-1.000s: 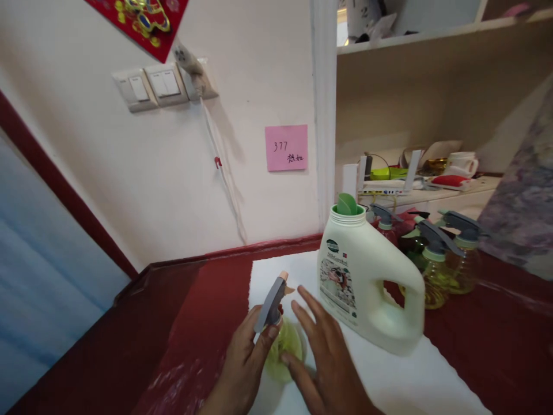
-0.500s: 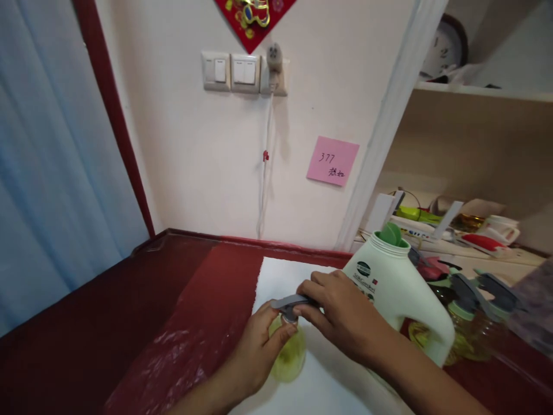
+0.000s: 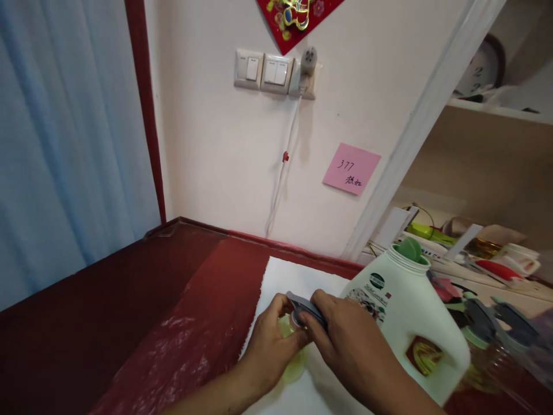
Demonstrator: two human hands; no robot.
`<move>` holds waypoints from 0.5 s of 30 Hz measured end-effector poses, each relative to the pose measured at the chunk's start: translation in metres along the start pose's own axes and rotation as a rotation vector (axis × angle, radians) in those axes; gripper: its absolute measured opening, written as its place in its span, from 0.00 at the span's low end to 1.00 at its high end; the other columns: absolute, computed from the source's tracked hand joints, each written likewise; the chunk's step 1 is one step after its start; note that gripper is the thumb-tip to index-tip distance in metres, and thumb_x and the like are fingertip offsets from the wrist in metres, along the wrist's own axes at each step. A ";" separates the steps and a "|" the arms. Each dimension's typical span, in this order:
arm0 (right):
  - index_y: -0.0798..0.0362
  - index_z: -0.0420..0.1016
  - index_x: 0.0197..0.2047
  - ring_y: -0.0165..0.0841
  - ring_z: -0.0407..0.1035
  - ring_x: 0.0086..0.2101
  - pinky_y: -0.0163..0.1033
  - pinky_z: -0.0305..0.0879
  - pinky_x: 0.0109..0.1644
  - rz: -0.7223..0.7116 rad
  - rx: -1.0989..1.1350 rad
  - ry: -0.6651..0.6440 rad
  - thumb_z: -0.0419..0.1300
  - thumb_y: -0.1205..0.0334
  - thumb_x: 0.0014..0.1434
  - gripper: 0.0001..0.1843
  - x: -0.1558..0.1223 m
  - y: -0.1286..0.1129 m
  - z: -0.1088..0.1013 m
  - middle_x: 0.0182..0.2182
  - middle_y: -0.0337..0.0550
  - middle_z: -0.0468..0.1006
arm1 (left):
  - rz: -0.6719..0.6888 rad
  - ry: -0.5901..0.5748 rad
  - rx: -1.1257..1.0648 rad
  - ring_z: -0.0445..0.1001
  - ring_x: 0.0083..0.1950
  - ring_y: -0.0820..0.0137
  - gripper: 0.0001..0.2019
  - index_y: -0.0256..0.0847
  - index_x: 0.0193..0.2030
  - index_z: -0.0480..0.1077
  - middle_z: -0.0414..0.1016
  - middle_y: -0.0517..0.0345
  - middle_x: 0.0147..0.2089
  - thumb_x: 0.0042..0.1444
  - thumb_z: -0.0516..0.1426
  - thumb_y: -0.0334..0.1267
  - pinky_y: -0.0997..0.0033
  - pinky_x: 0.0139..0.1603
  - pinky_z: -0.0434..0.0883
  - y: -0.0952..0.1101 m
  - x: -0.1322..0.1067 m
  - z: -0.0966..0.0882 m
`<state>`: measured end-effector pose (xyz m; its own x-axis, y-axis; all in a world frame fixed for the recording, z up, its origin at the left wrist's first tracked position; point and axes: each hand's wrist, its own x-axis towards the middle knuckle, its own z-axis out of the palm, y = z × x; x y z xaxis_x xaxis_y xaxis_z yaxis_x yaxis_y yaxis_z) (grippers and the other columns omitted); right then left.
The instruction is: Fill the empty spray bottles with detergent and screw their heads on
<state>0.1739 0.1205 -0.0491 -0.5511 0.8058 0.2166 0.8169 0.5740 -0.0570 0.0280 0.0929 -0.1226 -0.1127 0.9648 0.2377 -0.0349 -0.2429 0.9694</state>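
Both my hands meet over a small translucent yellow-green bottle [image 3: 295, 369], which stands on a white paper sheet [image 3: 294, 282]. A grey trigger spray head [image 3: 306, 308] sits at the bottle's neck. My right hand [image 3: 348, 340] is shut on the spray head from above. My left hand [image 3: 274, 343] grips the bottle's upper part, and the fingers hide most of the neck. I cannot see whether the head is seated on the threads. A white detergent jug [image 3: 408, 323] with a green cap stands just right of my right hand.
Several amber spray bottles [image 3: 486, 357] stand behind the jug at the right edge. The red table top [image 3: 173, 288] has a plastic film on it. A wall with switches [image 3: 263, 72] rises behind, and a cluttered shelf [image 3: 475, 253] lies at the right.
My right hand moved from lying open beside the jug to closing on the spray head. The head now lies lower, across the neck. The view has turned left, shifting everything rightward.
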 end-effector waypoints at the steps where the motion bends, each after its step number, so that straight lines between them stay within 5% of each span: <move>1: 0.47 0.64 0.32 0.47 0.73 0.30 0.41 0.49 0.33 -0.006 0.003 0.009 0.55 0.57 0.68 0.11 0.000 0.001 0.001 0.28 0.43 0.78 | -0.005 0.010 0.006 0.73 0.44 0.61 0.14 0.42 0.38 0.71 0.77 0.57 0.40 0.52 0.68 0.45 0.65 0.46 0.68 0.000 0.001 0.001; 7: 0.48 0.62 0.31 0.41 0.71 0.27 0.39 0.48 0.31 -0.039 0.060 0.026 0.54 0.57 0.69 0.13 0.001 0.005 0.006 0.27 0.41 0.76 | 0.032 0.021 0.082 0.72 0.45 0.59 0.10 0.42 0.38 0.73 0.77 0.55 0.41 0.56 0.64 0.46 0.63 0.48 0.67 0.000 0.003 -0.003; 15: 0.48 0.61 0.31 0.41 0.70 0.27 0.39 0.49 0.31 -0.064 0.058 0.026 0.54 0.56 0.69 0.13 0.001 0.008 0.006 0.26 0.41 0.75 | 0.045 -0.303 0.030 0.72 0.55 0.54 0.11 0.43 0.45 0.79 0.77 0.51 0.48 0.61 0.60 0.45 0.56 0.59 0.65 0.001 0.013 -0.028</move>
<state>0.1784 0.1268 -0.0548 -0.5966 0.7637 0.2468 0.7686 0.6322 -0.0984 -0.0010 0.1018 -0.1199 0.1878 0.9405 0.2830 -0.0069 -0.2869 0.9579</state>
